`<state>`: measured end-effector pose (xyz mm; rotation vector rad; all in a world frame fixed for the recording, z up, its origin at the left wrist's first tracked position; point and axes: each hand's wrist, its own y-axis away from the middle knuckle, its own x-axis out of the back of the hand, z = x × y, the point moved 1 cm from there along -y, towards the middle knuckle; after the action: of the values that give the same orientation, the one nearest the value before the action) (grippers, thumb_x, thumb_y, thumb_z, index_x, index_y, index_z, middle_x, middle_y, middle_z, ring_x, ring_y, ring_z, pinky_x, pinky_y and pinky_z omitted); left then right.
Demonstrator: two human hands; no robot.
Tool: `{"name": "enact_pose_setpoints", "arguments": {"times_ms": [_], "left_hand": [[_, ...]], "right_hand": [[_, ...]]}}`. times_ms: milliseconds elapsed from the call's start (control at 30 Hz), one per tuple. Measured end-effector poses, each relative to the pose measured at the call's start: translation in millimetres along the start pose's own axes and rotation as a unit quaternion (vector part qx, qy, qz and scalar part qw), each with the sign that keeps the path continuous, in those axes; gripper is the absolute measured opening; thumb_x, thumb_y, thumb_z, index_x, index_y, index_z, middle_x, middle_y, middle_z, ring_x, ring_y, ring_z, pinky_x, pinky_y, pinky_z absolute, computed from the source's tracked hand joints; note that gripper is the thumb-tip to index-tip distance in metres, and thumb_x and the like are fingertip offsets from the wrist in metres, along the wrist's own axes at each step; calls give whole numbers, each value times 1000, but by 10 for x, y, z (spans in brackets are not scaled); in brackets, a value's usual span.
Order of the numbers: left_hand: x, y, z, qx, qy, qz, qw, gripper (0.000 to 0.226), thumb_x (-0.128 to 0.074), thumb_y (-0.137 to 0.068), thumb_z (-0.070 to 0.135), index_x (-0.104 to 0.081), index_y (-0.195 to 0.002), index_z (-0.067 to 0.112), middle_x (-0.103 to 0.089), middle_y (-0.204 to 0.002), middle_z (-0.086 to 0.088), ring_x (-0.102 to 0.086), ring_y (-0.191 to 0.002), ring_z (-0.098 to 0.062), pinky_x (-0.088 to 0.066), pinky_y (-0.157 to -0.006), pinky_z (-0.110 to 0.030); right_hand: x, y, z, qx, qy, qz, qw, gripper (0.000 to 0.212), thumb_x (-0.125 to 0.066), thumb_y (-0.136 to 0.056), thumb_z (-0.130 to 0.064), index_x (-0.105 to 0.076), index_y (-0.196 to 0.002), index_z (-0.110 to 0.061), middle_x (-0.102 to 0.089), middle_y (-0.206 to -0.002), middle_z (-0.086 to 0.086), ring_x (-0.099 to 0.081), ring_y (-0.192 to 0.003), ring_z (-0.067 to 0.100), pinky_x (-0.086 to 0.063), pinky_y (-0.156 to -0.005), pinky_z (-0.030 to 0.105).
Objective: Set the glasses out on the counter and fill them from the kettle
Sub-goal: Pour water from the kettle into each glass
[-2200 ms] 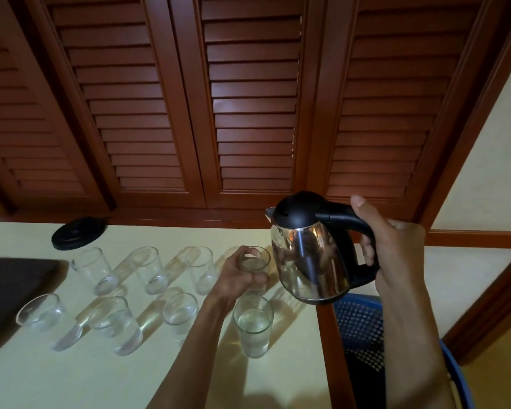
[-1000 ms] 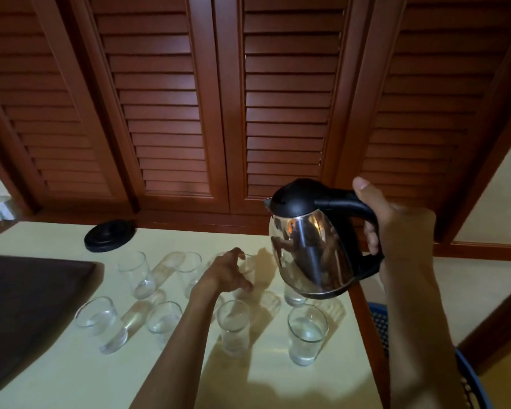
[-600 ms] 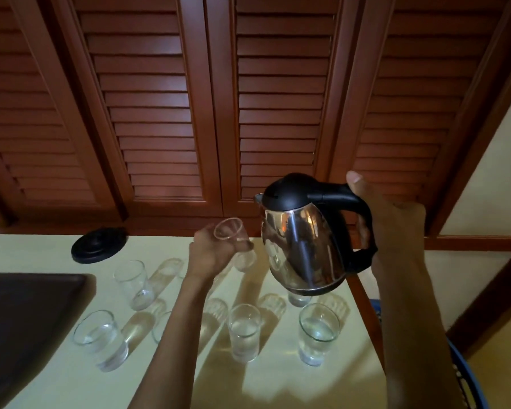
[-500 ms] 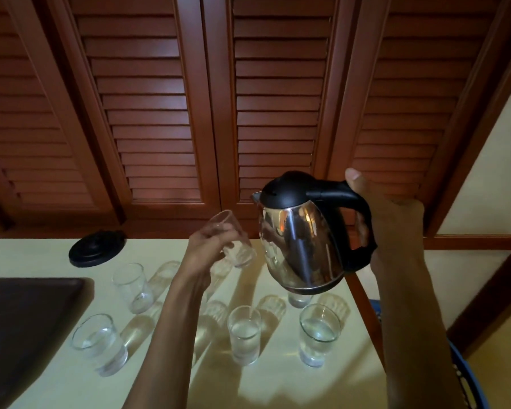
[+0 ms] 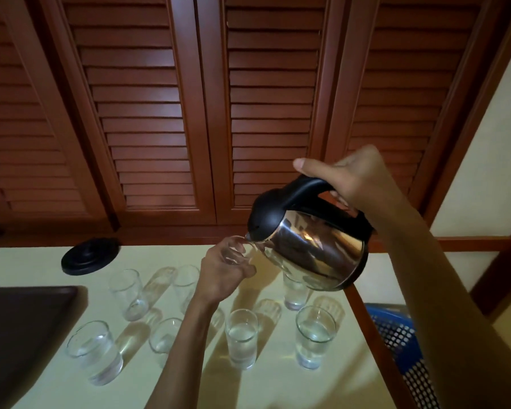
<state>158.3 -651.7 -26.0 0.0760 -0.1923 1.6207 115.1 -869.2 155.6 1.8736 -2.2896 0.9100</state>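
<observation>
My right hand (image 5: 357,178) grips the black handle of a steel kettle (image 5: 313,246), tipped to the left with its spout at the rim of a clear glass (image 5: 235,250). My left hand (image 5: 222,271) holds that glass up above the pale counter (image 5: 278,382). Several more glasses stand on the counter in two rows. Those at the front right (image 5: 314,335) and front middle (image 5: 241,335) hold water, as does one at the back right (image 5: 295,293) under the kettle. My left forearm hides part of one front glass (image 5: 164,335).
The kettle's black round base (image 5: 90,255) lies at the back left of the counter. A dark tray (image 5: 21,329) covers the left side. A blue perforated basket (image 5: 401,343) sits below the counter's right wooden edge. Louvred wooden shutters (image 5: 148,113) rise behind.
My left hand lifted a glass off the counter and raised it to the kettle. My right hand tipped the kettle from upright to pouring angle, spout now at the glass rim.
</observation>
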Motion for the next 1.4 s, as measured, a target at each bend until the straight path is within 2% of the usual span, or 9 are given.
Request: {"name": "enact_pose_setpoints", "arguments": {"times_ms": [133, 267, 433, 533, 633, 767, 867, 1033, 1400], "left_hand": [[-85, 35, -27, 10, 20, -21, 1000, 35, -74, -47, 6, -64, -70, 30, -62, -64, 0, -48, -45, -8, -36, -48, -24], [-110, 57, -37, 9, 23, -31, 999, 34, -76, -53, -1, -65, -74, 24, -61, -61, 10, -54, -50, -8, -41, -55, -25], [-85, 41, -79, -5, 11, -37, 999, 43, -75, -66, -15, -70, -83, 24, -64, -61, 18, -58, -57, -4, -45, -60, -20], [-60, 38, -105, -2, 8, -24, 1000, 41, -75, -66, -12, -71, -84, 25, -65, -64, 17, -60, -61, -6, -46, -61, -20], [-35, 20, -141, 8, 15, -12, 1000, 37, -74, -65, -7, -70, -77, 28, -66, -67, 15, -61, -67, -10, -49, -66, -25], [-28, 0, -158, 25, 19, -12, 999, 31, -75, -65, -5, -69, -76, 23, -66, -67, 11, -60, -69, -14, -51, -65, -24], [-40, -16, -208, 36, 13, -23, 999, 29, -72, -70, -12, -68, -81, 15, -64, -66, 7, -58, -65, -12, -50, -59, -18], [-67, -1, -228, 39, 7, -14, 999, 26, -75, -61, -1, -68, -81, 15, -65, -68, 7, -59, -65, -14, -49, -64, -27], [-97, 10, -238, 40, 6, -12, 999, 28, -73, -71, -12, -65, -79, 14, -61, -66, 2, -55, -56, -12, -46, -51, -19]], "right_hand": [[-79, -156, -148, 4, 130, -40, 991, 60, -82, -76, -56, -68, -62, 1, -38, -36, -6, -37, -37, 12, -33, -48, 27], [-157, -263, -229, 34, 196, -80, 977, 59, -80, -75, -57, -56, -54, -8, -28, -30, -12, -29, -31, 9, -31, -50, 30], [-238, -383, -300, 50, 243, -95, 964, 66, -80, -66, -65, -75, -74, 0, -57, -54, 3, -55, -51, 17, -54, -61, 46], [-246, -418, -369, 48, 255, -109, 960, 62, -82, -66, -65, -72, -72, -5, -59, -54, 8, -55, -51, 16, -51, -59, 41], [-225, -437, -445, 49, 262, -114, 957, 54, -84, -70, -59, -56, -57, -15, -36, -35, -12, -35, -34, 6, -37, -53, 32], [-199, -443, -550, 59, 262, -114, 956, 57, -84, -72, -57, -74, -78, -1, -40, -40, -8, -38, -37, 8, -36, -43, 24], [-164, -450, -614, 53, 272, -123, 953, 50, -84, -75, -55, -67, -69, -8, -37, -30, -12, -35, -26, 4, -31, -32, 16], [-133, -474, -688, 59, 287, -122, 948, 51, -82, -76, -56, -60, -58, -13, -38, -30, -10, -36, -26, 6, -30, -31, 16], [-37, -496, -790, 56, 295, -108, 948, 53, -79, -77, -60, -58, -58, -14, -42, -33, -6, -39, -30, 10, -36, -38, 21]]}}
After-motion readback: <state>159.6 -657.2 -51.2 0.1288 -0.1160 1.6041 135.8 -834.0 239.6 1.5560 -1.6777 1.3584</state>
